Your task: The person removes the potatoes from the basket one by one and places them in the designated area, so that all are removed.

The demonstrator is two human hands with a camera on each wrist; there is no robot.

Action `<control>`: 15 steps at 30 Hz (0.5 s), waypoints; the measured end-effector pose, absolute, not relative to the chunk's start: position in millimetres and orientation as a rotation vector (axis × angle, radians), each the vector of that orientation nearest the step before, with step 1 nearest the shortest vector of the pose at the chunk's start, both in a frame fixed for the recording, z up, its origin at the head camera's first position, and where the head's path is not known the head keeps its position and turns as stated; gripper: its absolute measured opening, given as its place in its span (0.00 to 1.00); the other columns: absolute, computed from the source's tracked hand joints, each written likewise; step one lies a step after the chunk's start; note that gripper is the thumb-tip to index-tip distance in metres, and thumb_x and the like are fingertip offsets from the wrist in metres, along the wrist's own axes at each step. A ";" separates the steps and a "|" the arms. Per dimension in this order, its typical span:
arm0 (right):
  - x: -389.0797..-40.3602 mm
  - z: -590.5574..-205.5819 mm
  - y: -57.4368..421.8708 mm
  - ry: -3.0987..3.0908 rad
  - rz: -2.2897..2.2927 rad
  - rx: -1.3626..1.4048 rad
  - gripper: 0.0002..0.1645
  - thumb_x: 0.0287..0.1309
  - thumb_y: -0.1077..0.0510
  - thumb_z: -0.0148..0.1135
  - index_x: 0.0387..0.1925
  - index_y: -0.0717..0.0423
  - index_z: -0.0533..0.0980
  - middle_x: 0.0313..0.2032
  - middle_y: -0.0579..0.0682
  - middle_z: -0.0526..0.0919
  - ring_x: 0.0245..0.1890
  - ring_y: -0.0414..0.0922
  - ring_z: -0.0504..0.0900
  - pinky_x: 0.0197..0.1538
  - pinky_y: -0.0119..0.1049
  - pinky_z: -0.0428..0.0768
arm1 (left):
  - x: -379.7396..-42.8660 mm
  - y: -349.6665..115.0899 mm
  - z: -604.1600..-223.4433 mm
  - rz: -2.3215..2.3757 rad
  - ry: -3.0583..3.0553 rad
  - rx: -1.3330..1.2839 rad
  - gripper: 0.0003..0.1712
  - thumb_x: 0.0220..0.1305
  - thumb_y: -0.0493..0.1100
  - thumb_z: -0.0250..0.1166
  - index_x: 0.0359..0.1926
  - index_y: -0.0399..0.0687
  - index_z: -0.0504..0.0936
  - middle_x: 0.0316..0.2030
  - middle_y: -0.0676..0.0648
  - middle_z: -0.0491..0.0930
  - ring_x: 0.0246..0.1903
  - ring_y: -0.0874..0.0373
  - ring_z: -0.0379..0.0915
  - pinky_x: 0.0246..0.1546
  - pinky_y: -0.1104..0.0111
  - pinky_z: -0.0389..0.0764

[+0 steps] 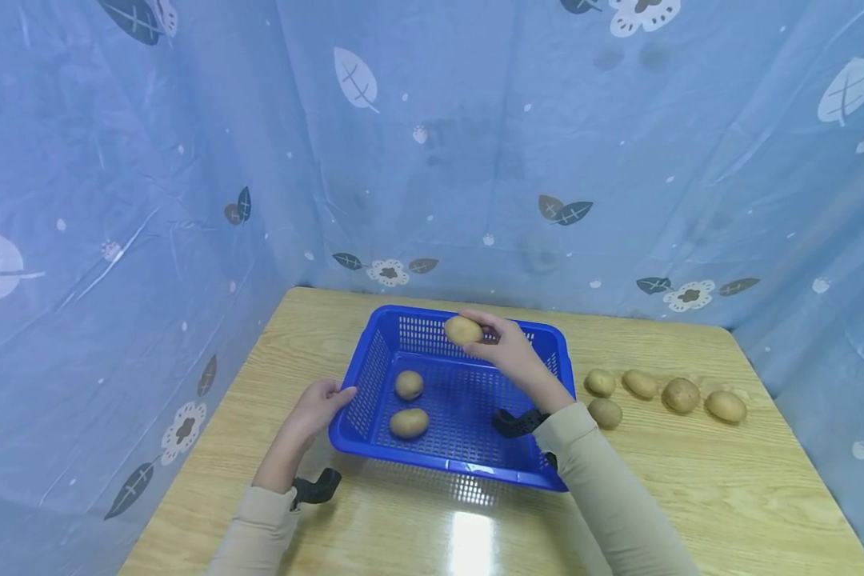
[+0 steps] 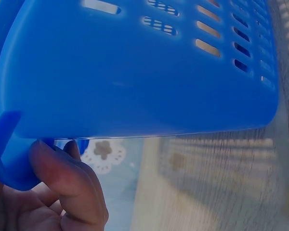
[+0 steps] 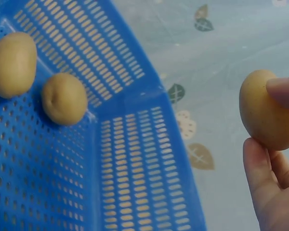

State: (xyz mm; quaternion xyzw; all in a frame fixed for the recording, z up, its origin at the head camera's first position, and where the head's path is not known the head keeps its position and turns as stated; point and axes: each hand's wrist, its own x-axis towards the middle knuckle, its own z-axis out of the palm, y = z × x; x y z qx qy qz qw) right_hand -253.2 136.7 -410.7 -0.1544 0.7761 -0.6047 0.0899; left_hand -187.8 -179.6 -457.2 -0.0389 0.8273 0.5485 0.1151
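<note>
A blue slotted plastic basket [image 1: 461,464] stands on the wooden table, with two potatoes lying in its left half: a rounder potato [image 1: 409,385] and, nearer the front, a longer potato [image 1: 409,423]. My right hand [image 1: 507,349] pinches another potato [image 1: 464,330] between thumb and fingers above the basket's back part. The right wrist view shows this held potato [image 3: 266,110] apart from the basket wall. At the basket's left side, my left hand [image 1: 318,410] grips the rim, and in the left wrist view its fingers [image 2: 70,185] curl under the rim's edge.
Right of the basket lie several potatoes on the table: two near the basket, a small potato [image 1: 601,382] and a darker potato [image 1: 606,414], then a row ending in an oval potato [image 1: 726,406]. A blue patterned curtain [image 1: 475,160] hangs behind the table [image 1: 749,480].
</note>
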 end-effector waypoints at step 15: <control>-238.4 -408.2 175.6 2.368 -1.886 -0.479 0.34 0.55 0.66 0.64 0.64 0.57 0.67 0.62 0.59 0.70 0.53 0.49 0.77 0.47 0.30 0.80 | -188.1 -180.0 -456.9 1.603 2.437 -0.107 0.22 0.72 0.47 0.51 0.51 0.29 0.74 0.37 0.37 0.83 0.33 0.54 0.82 0.39 0.63 0.81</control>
